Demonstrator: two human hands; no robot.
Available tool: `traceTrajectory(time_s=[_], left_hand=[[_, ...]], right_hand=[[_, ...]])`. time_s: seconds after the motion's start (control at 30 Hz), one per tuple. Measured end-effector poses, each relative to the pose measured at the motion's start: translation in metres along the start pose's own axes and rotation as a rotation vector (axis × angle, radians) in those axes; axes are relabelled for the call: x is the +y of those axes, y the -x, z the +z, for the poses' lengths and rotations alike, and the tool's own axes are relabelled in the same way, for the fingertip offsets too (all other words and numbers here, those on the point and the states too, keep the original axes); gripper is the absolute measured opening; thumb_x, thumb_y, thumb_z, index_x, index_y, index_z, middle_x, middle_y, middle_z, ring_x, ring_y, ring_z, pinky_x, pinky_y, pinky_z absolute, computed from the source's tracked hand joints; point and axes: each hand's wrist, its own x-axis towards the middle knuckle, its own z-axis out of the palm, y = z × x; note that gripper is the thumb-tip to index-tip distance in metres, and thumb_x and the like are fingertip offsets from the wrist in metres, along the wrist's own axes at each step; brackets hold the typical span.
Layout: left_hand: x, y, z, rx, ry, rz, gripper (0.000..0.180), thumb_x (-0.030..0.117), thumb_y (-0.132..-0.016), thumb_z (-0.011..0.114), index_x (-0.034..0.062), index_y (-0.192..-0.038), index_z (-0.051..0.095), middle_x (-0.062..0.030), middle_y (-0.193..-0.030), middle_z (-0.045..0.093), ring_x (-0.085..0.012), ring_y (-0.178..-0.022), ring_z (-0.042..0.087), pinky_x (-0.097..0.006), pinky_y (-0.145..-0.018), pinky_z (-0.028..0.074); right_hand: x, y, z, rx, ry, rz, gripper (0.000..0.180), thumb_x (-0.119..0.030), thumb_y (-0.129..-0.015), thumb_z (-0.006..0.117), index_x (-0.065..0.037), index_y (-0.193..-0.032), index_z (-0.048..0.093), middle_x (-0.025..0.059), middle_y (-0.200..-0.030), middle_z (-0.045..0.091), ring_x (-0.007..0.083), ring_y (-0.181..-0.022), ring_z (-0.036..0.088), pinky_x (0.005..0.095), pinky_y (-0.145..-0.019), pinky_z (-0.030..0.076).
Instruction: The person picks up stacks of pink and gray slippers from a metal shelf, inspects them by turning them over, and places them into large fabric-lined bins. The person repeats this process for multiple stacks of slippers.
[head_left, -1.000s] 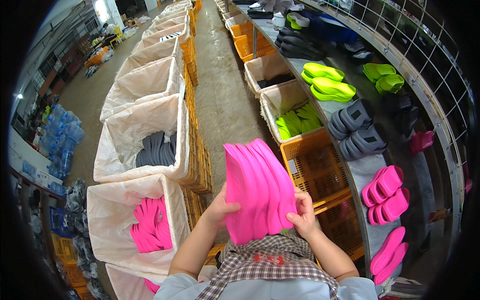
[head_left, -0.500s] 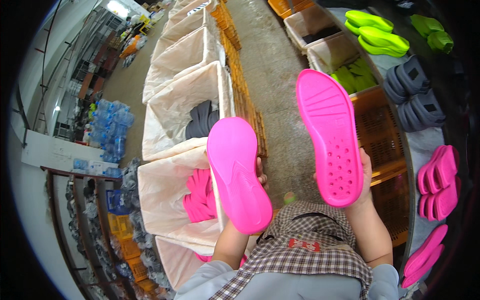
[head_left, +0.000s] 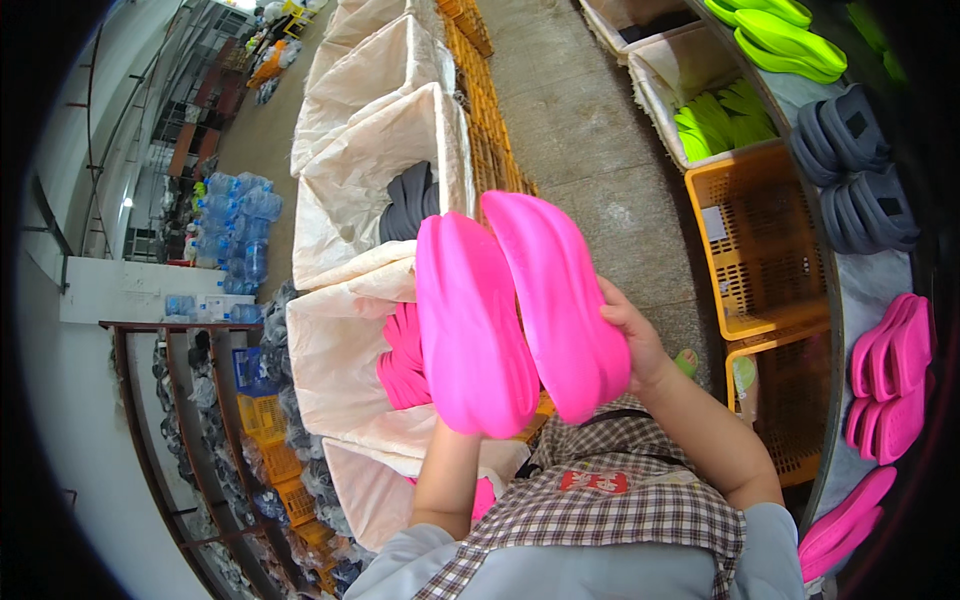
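Note:
Side by side in front of me are two bright pink shoe soles, close together and tilted, with smooth curved sides showing. My right hand (head_left: pixel 632 332) grips the right-hand pink shoe sole (head_left: pixel 562 300) by its outer edge, thumb in sight and the other fingers behind. The left-hand pink shoe sole (head_left: pixel 474 330) is held up by my left hand, which is hidden behind it; only the left forearm (head_left: pixel 447 475) shows below. Just left of the soles, a cloth-lined bin (head_left: pixel 335 365) holds more pink pieces (head_left: pixel 403 362).
Lined bins run in a row up the left, one with dark grey pieces (head_left: pixel 408 205). At right stand orange plastic crates (head_left: pixel 765 325) and a bin of lime-green pieces (head_left: pixel 715 125). A curved table edge carries green soles (head_left: pixel 790 45), grey soles (head_left: pixel 865 215) and pink soles (head_left: pixel 890 380).
The right sole has come left and down, next to the left one. Both soles have turned from showing broad faces to showing their sides. The view has shifted slightly.

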Motion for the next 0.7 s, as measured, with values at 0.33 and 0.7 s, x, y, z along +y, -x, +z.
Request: traceTrajectory(time_s=[0.33, 0.7], left_hand=[[-0.020, -0.009, -0.019, -0.396, 0.417, -0.003, 0.048, 0.035, -0.084, 0.065, 0.0018, -0.109, 0.040, -0.0085, -0.092, 0.046, -0.0357, -0.087, 0.058, -0.052, -0.080, 0.055], [-0.038, -0.009, 0.039, 0.362, -0.539, 0.112, 0.039, 0.023, -0.097, 0.050, 0.0028, -0.130, 0.048, -0.0094, -0.121, 0.057, -0.0194, -0.104, 0.059, -0.033, -0.091, 0.050]], right_hand=[[-0.008, 0.011, -0.023, 0.006, -0.486, 0.161, 0.041, -0.023, -0.089, 0.045, -0.003, -0.125, 0.052, 0.0154, -0.113, 0.063, 0.0275, -0.100, 0.064, 0.0414, -0.090, 0.052], [-0.009, 0.016, -0.016, 0.036, 0.026, -0.062, 0.063, -0.019, -0.084, 0.048, -0.003, -0.142, 0.029, 0.0163, -0.138, 0.043, 0.0253, -0.125, 0.047, 0.0398, -0.106, 0.038]])
